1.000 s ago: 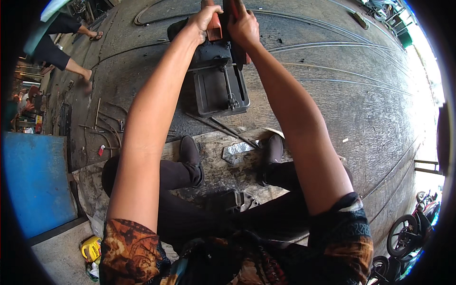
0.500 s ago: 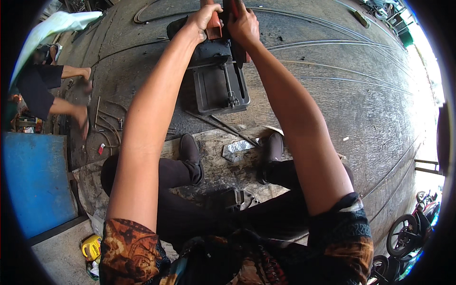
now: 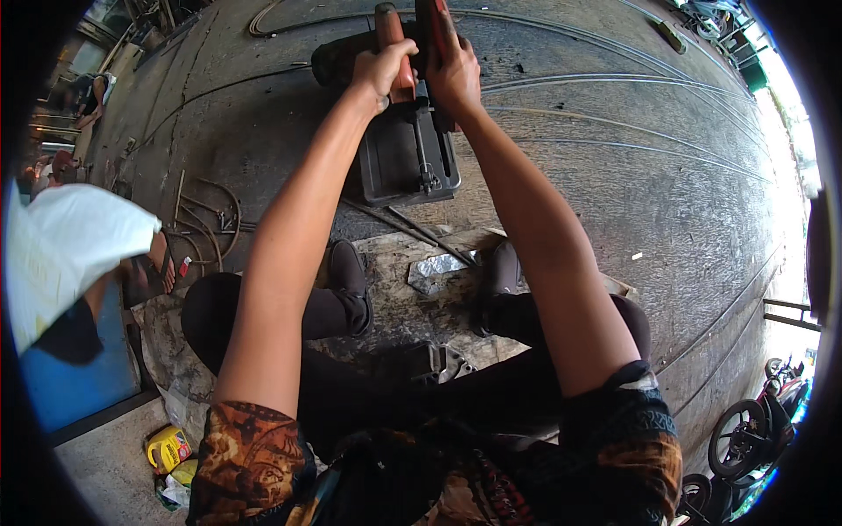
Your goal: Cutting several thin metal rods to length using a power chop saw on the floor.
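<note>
A chop saw with a dark flat base point(image 3: 386, 162) stands on the floor ahead of me. My left hand point(image 3: 377, 72) is wrapped round its red handle point(image 3: 388, 28), with the thumb across it. Beside it, my right hand point(image 3: 454, 77) grips the red blade guard point(image 3: 432, 19), fingers pointing away from me. A clamp screw point(image 3: 424, 153) runs along the base between my forearms. The blade and any workpiece cannot be made out behind the hands and guard.
Long metal rods point(image 3: 614, 81) stretch across the floor to the right. Two thin bars point(image 3: 417, 230) and a foil-like scrap point(image 3: 437, 267) lie near my shoes. At left, a person in a white top point(image 3: 83, 241) passes a blue panel point(image 3: 74, 381). Motorcycles point(image 3: 745, 430) stand lower right.
The red handle has shifted and tilted, and my left hand has come slightly nearer with it. My right hand stays on the guard. The person at left has moved nearer, over the blue panel.
</note>
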A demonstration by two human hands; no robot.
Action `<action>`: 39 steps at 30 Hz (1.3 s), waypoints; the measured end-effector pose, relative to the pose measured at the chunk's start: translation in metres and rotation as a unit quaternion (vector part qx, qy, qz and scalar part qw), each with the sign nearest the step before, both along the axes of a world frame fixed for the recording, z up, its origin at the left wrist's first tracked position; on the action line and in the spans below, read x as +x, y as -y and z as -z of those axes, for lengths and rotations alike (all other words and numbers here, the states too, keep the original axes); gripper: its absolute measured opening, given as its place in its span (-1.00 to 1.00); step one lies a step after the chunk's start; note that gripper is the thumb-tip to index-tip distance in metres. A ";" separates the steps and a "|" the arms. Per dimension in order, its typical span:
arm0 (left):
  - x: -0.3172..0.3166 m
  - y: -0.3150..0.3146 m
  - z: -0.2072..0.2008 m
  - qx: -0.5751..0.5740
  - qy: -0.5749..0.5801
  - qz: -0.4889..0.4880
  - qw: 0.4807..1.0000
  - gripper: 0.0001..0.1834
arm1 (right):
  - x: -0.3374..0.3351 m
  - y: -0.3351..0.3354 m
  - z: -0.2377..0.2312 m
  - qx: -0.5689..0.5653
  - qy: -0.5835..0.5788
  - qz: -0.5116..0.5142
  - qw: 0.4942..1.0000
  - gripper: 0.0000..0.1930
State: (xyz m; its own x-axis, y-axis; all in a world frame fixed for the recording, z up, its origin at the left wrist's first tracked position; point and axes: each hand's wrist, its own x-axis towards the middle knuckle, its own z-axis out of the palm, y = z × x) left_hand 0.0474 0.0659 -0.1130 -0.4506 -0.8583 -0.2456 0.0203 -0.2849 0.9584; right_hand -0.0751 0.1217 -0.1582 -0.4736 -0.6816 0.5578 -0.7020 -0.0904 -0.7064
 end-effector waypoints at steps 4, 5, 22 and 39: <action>0.008 -0.018 0.013 -0.006 0.003 -0.019 1.000 -0.76 | 0.004 -0.001 0.029 -0.066 -0.045 0.019 0.997 -0.33; 0.010 -0.020 0.018 -0.014 -0.002 -0.021 1.000 -0.76 | 0.006 -0.004 0.031 -0.066 -0.044 0.018 0.997 -0.33; 0.018 -0.050 0.053 -0.057 -0.033 -0.028 0.997 -0.77 | 0.014 -0.023 0.061 -0.087 -0.036 0.007 0.996 -0.39; 0.019 -0.050 0.060 -0.064 -0.052 -0.039 0.996 -0.80 | 0.018 -0.028 0.059 -0.053 -0.017 0.009 0.998 -0.43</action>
State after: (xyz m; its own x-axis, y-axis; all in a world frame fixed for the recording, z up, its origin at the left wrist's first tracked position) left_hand 0.0667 0.1160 -0.1727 -0.3976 -0.9133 -0.0882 0.1381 -0.1546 0.9783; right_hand -0.0571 0.1498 -0.2174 -0.4640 -0.6101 0.6422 -0.7279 -0.1506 -0.6690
